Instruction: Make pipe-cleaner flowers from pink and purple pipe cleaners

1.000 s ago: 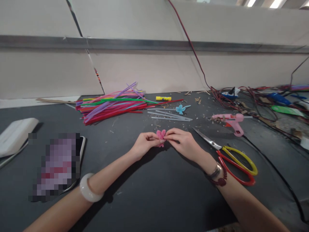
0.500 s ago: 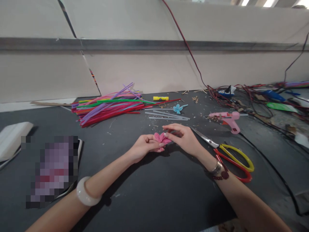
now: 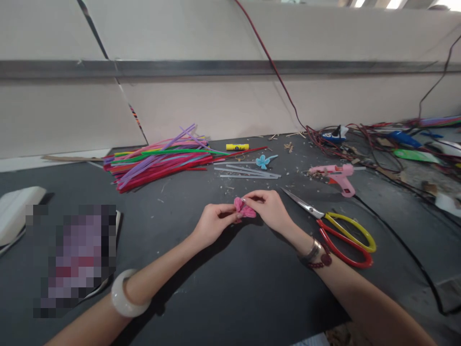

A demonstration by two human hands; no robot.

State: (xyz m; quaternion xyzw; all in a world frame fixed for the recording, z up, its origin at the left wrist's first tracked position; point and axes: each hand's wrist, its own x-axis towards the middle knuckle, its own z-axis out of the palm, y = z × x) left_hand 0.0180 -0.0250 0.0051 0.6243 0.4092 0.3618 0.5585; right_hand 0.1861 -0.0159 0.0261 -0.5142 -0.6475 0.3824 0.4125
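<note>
Pretty sure this was a craft workshop: a dark bench [image 3: 252, 293] covered in scraps, with a heap of pipe cleaners [image 3: 158, 163], a pink glue gun [image 3: 336, 175], scissors [image 3: 334, 238], and messy cables [image 3: 324, 140] piled along the back.

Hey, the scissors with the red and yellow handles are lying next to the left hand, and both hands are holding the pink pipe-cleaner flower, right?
Not quite: the head view shows the scissors lying next to the right hand, not the left hand. The rest is right: both hands are holding the pink pipe-cleaner flower.
</note>
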